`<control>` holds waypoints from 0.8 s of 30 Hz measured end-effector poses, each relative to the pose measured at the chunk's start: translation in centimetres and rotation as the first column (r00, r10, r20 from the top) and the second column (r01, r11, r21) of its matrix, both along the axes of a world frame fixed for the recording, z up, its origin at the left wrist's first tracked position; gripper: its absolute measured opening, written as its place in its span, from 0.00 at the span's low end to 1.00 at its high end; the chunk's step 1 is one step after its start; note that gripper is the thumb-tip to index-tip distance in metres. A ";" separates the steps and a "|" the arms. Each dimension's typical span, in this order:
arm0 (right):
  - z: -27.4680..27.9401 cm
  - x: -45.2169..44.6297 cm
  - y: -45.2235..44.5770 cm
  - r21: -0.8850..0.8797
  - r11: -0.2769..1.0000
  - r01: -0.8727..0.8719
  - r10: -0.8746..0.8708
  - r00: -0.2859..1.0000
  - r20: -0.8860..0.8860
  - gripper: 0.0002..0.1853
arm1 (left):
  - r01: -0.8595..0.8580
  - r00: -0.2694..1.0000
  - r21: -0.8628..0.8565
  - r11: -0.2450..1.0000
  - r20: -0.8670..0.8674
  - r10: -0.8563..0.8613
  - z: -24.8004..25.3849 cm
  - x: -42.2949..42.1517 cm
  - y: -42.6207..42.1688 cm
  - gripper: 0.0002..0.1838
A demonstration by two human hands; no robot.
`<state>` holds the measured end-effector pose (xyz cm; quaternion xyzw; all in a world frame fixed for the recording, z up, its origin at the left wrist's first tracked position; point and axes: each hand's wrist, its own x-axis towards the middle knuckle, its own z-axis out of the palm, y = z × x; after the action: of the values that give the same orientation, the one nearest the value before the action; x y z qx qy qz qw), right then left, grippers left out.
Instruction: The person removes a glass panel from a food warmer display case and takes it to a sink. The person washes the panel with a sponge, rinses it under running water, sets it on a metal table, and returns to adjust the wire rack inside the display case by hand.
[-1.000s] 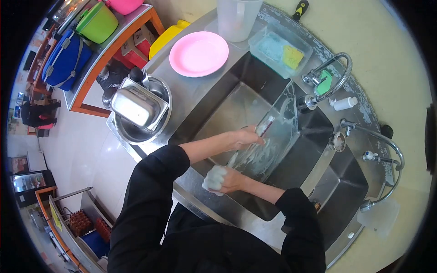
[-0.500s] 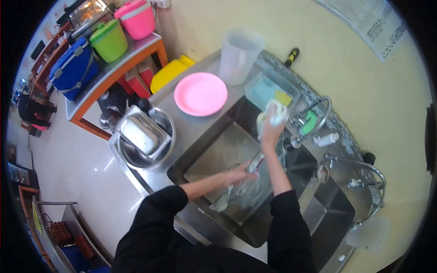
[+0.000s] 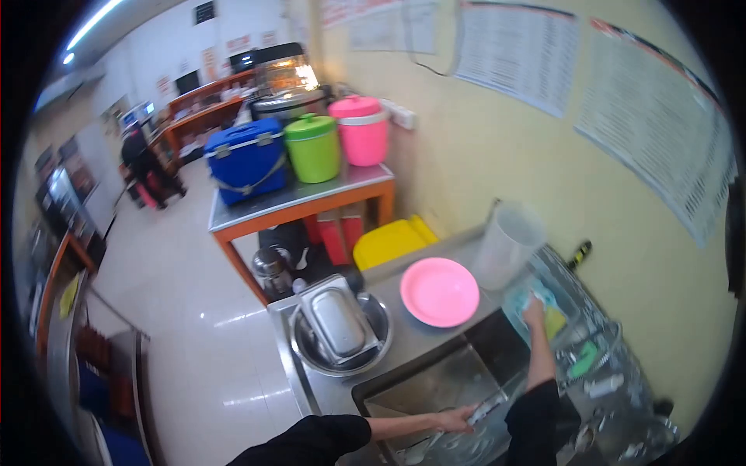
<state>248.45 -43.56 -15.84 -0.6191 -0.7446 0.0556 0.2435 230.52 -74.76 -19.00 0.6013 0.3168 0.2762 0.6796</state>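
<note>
My left hand (image 3: 457, 419) is closed around a long, shiny utensil (image 3: 488, 407) over the steel sink (image 3: 435, 380). Its exact kind is unclear because of blur, and its lower end reaches down into the basin. My right hand (image 3: 535, 312) is in a clear plastic tub (image 3: 573, 311) of bluish liquid at the sink's back edge. Its fingers are closed on a pale, foamy cloth (image 3: 539, 292), partly hidden by the hand. A yellow sponge (image 3: 554, 322) lies in the tub beside my right hand.
A pink plate (image 3: 440, 292) and a translucent pitcher (image 3: 509, 245) stand behind the sink. To the left, a steel bowl (image 3: 381, 334) holds a metal pan (image 3: 339, 320). Coolers sit on an orange-framed table (image 3: 311, 208). A person (image 3: 144, 159) bends over far off at left.
My right hand has moved with the foamy cloth from above the sink into the tub. My left hand still grips the utensil. The view has tilted up and turned left.
</note>
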 end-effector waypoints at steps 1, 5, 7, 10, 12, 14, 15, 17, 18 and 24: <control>0.3 0.1 0.1 0.054 0.995 0.089 -0.087 0.995 -0.041 0.31 | 0.003 1.000 -0.015 1.000 0.028 -0.002 0.6 -0.1 0.4 0.39; 7.6 -3.7 -7.1 0.486 0.855 0.182 0.024 0.922 -0.387 0.23 | 0.073 0.997 -0.132 0.988 0.040 -0.069 4.2 -1.1 0.3 0.40; 12.8 -8.4 -16.5 0.380 0.913 0.146 0.024 0.912 -0.409 0.19 | 0.047 0.999 -0.069 0.996 -0.003 -0.047 3.8 -1.3 0.2 0.41; 10.6 -9.1 -26.5 0.074 0.938 -0.340 0.348 0.921 -0.176 0.14 | -0.056 0.997 0.226 0.972 -0.033 0.065 -2.7 0.9 0.5 0.42; 8.4 -8.3 -30.0 -0.017 0.898 -0.439 0.438 0.897 -0.060 0.12 | -0.085 0.992 0.319 0.944 -0.065 0.111 -3.7 1.1 0.3 0.42; 5.7 -5.2 -29.4 0.106 0.936 -0.335 0.345 0.933 -0.099 0.15 | -0.051 0.978 0.240 0.969 -0.186 0.098 2.4 -0.7 -0.2 0.43; 3.9 -3.5 -28.4 0.169 0.946 -0.278 0.300 0.946 -0.121 0.17 | -0.027 0.962 0.158 0.987 -0.266 0.068 5.5 -1.4 -0.3 0.43; -2.0 -1.3 -25.7 0.264 0.959 0.099 -0.011 0.949 -0.314 0.21 | -0.179 0.957 0.438 0.881 -0.128 0.259 -0.2 0.3 -0.2 0.43; -4.3 -0.5 -24.3 0.282 0.916 0.285 -0.150 0.896 -0.418 0.24 | -0.260 0.941 0.558 0.788 -0.038 0.337 -2.1 1.0 0.1 0.43; -5.2 1.0 -20.9 0.233 0.886 0.401 -0.246 0.832 -0.496 0.21 | -0.070 0.945 0.207 0.976 -0.300 0.131 3.4 -1.5 0.4 0.41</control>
<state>249.42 -64.47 -21.00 -0.6581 -0.5481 0.0312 0.5153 229.05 -74.38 -15.56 0.6833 0.4221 0.2419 0.5444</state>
